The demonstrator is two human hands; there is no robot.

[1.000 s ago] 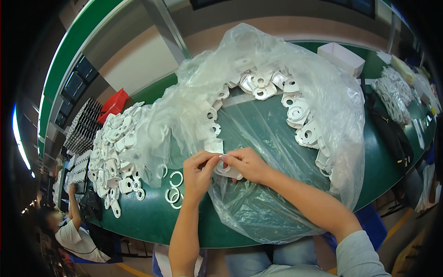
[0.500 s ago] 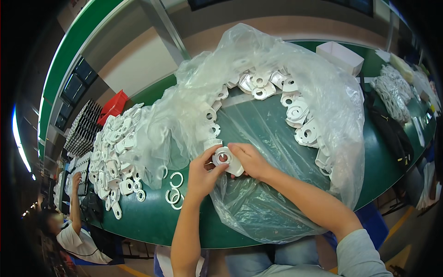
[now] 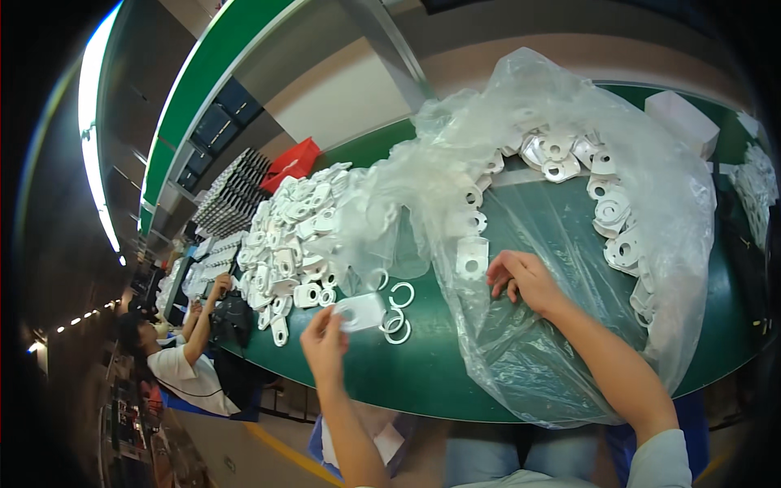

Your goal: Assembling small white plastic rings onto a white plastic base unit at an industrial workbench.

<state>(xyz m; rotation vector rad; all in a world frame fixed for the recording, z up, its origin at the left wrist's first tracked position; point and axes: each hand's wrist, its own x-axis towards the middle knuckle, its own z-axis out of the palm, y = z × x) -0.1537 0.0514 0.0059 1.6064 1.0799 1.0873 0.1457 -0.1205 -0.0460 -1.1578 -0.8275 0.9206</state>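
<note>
My left hand [image 3: 325, 346] is closed, gripping one end of a flat white plastic part [image 3: 365, 312] with a rounded edge, slightly smeared by motion. It hangs above the green table beside several loose white rings [image 3: 396, 328]. My right hand [image 3: 525, 281] is over the clear plastic bag, fingers loosely bent and apart, with nothing seen in them. Just left of its fingertips lies another white part with a round hole [image 3: 472, 257]. More such white parts [image 3: 612, 209] line the inside of the opened plastic bag [image 3: 553, 358] in an arc.
A big heap of white parts [image 3: 285, 236] covers the table's left side. Behind it are a red bin [image 3: 291, 163] and stacked dark trays [image 3: 233, 195]. A white box [image 3: 682, 122] stands far right. At the left, a co-worker [image 3: 191, 358] sits with raised hands.
The view has turned left. My left hand has carried the white part leftward, away from my right hand, which has let go of it. A white part now shows at the bag's left inner edge.
</note>
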